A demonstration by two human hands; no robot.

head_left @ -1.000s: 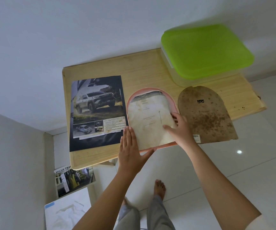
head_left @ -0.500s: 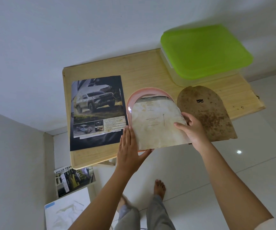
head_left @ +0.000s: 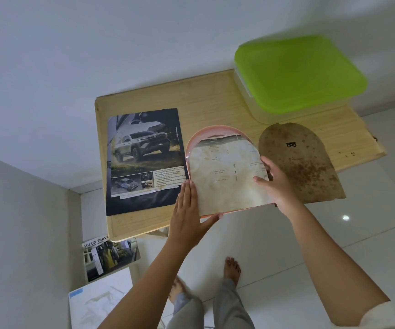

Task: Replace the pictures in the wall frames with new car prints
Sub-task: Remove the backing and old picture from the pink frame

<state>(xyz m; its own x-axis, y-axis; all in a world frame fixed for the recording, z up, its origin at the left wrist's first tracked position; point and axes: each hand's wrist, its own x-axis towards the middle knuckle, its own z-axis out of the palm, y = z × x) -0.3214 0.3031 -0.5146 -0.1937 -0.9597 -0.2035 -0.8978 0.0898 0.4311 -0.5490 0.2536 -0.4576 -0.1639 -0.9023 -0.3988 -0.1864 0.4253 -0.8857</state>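
Head camera, looking down: a person stands barefoot at a light wooden surface [head_left: 203, 100], left hand [head_left: 187, 214] laid flat, fingers straight and together, on the lower left corner of a pink arch-shaped frame [head_left: 200, 138]. The right hand [head_left: 277, 184] pinches the right edge of a stained, arch-cut paper picture [head_left: 225, 184] lying in that frame. A glossy pickup-truck print [head_left: 144, 160] lies just left of the frame; a spotted brown arch-shaped backing board [head_left: 305, 162] lies just right. A green-lidded plastic box [head_left: 298, 72] sits at the far right corner.
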